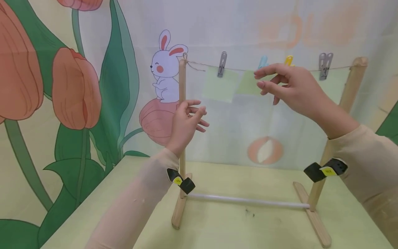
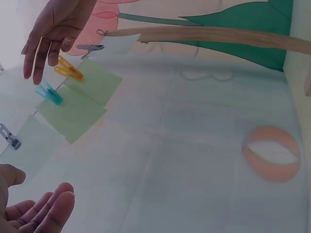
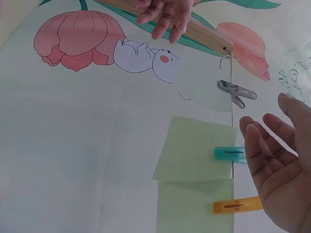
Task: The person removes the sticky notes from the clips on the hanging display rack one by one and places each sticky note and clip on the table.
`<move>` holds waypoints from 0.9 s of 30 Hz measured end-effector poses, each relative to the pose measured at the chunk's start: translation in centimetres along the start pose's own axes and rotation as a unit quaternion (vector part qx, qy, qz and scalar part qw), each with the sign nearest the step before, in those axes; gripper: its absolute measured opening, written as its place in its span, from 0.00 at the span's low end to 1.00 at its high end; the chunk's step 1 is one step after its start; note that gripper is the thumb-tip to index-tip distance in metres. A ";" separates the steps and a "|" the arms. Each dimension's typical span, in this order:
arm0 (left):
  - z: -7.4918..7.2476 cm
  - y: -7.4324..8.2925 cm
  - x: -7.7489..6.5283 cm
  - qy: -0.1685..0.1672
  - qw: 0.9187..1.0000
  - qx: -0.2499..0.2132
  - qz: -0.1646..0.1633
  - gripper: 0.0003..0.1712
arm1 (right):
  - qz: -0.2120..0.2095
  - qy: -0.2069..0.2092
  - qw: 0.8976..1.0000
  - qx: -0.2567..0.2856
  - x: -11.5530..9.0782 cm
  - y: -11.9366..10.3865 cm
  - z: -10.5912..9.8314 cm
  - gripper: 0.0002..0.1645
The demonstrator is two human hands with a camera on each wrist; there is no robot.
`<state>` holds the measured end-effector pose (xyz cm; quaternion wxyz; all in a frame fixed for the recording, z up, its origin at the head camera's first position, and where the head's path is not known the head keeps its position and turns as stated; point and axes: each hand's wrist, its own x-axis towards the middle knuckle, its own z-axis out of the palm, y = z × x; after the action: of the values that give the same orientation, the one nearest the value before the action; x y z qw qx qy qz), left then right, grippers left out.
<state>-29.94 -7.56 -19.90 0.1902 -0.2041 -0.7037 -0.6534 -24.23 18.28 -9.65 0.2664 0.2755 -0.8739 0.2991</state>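
Observation:
My right hand [image 1: 295, 86] is raised in front of the twine line, fingers loosely bent and thumb apart, holding nothing. Behind its fingertips, a blue clothespin [image 1: 262, 61] and a yellow clothespin [image 1: 289, 60] sit on the line. Lower down, my left hand [image 1: 188, 119] hovers by the left wooden post [image 1: 182, 83] with its fingers spread and nothing in them. Green paper squares [image 3: 197, 150] hang from the line. Grey clothespins pin the outer papers, one at the left [image 1: 222, 64] and one at the right [image 1: 324, 67]. In the head view my right hand partly covers the middle papers.
A white rod [image 1: 248, 200] joins the feet of the left post and the right post [image 1: 354, 86] on the pale green table [image 1: 242, 231]. Behind stands a printed backdrop [image 1: 230, 131] with tulips and a rabbit. Dark specks lie near the rod.

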 end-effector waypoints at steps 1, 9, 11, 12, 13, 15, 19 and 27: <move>0.0 0.1 0.1 -0.001 1.000 -0.007 -0.003 0.19 | 0.000 -0.001 1.000 -0.001 0.4 -0.3 0.0 0.19; 0.8 0.8 0.9 0.003 0.998 -0.055 0.002 0.20 | -0.011 -0.003 1.000 0.006 3.7 -2.7 0.8 0.23; 1.0 0.9 1.0 0.007 0.998 -0.062 0.001 0.20 | -0.003 -0.012 1.000 -0.007 4.5 -3.2 1.2 0.26; 1.1 0.9 1.1 0.008 0.998 -0.064 -0.001 0.20 | 0.004 -0.019 1.000 -0.014 4.9 -3.4 1.3 0.28; 1.1 1.0 1.2 0.009 0.998 -0.065 -0.002 0.20 | 0.011 -0.027 0.999 -0.018 5.3 -3.7 1.4 0.29; 1.2 1.0 1.4 0.011 0.998 -0.067 -0.003 0.19 | 0.030 -0.045 0.998 -0.031 6.0 -4.1 1.6 0.32; 1.4 1.0 1.9 0.020 0.997 -0.072 -0.001 0.17 | 0.065 -0.084 0.993 -0.051 7.4 -4.7 1.8 0.38; 1.6 0.9 2.6 0.027 0.996 -0.085 0.006 0.09 | 0.103 -0.099 0.987 -0.070 9.0 -5.1 2.4 0.37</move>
<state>-31.61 -5.80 -17.88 0.1956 -0.2059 -0.6391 -0.7147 -28.05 10.37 -3.70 0.1651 0.1926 -0.9385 0.2343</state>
